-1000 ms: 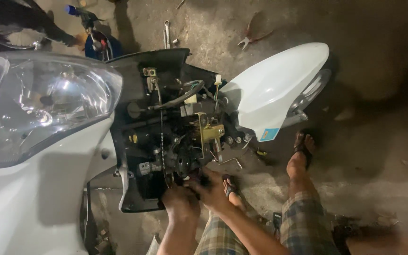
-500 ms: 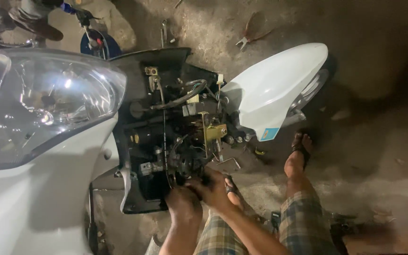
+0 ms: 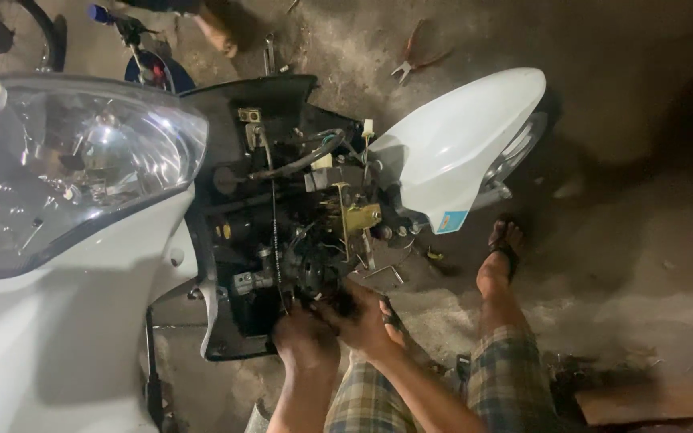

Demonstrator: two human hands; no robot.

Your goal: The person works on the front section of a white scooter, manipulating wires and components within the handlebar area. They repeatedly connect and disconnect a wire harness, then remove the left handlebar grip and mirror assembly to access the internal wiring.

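A white scooter stands with its front cover off, showing a black cavity of cables, connectors and a brass-coloured bracket (image 3: 360,216). My left hand (image 3: 305,337) and my right hand (image 3: 366,321) press together at the lower edge of that cavity, fingers curled around a small dark part (image 3: 314,277) among the wiring. What the fingers hold is hidden. The headlight (image 3: 82,168) fills the left side and the white front fender (image 3: 459,144) juts to the right.
My checked trousers and sandalled foot (image 3: 499,256) rest on the concrete floor at right. Pliers (image 3: 415,56) lie on the floor at the top. Another person's foot (image 3: 216,32) and a blue-gripped tool (image 3: 134,36) are at top left.
The view has shifted slightly down and right, bringing the headlight lower. Both hands stay at the same spot in the cavity, with small finger movements.
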